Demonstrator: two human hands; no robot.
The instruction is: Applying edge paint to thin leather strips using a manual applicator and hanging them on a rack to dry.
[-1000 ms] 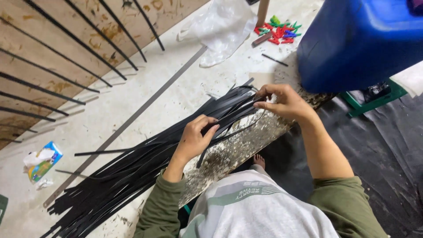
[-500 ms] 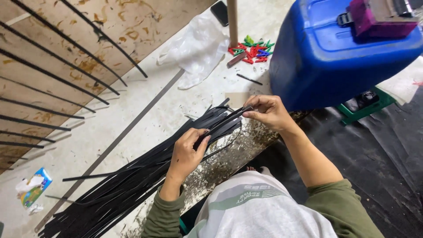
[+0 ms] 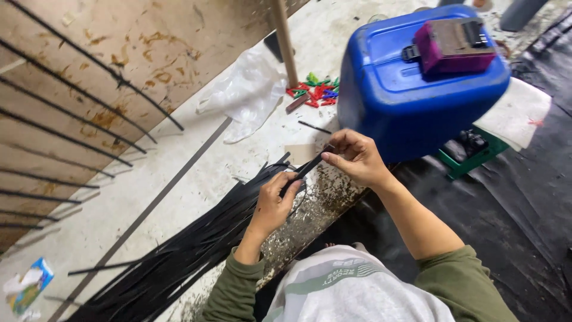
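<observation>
— So, what are the hands doing?

— Both are on one black strip (image 3: 307, 169) at the middle of the frame. The right hand (image 3: 354, 156) has thumb and forefinger pinched shut on the strip's upper end, its other fingers curled loosely above. The left hand (image 3: 275, 200) sits lower and to the left, fingers curled round the same strip, thumb on top.

— Are the hands touching?

— No. They are near each other, with a short run of strip showing between them, slanting up to the right.

— And where does the strip come from?

— Its lower part runs back toward the pile of strips (image 3: 173, 262), a long black bundle lying on the floor from the lower left up to the middle. I cannot tell where the held strip ends among them.

— What is around?

— Just right of the right hand stands a blue drum (image 3: 405, 95), with a purple box (image 3: 453, 43) on its lid. Above the hands, near the top middle, lie coloured clips (image 3: 316, 92) beside a wooden post (image 3: 285, 42), and a clear bag (image 3: 247, 92) lies crumpled to the left of them. A board (image 3: 107, 65) crossed by thin dark rods fills the upper left. A green tray (image 3: 473, 156) sits at the drum's lower right, beside a white sheet (image 3: 518, 113). Black sheeting (image 3: 506, 220) covers the right side.
</observation>
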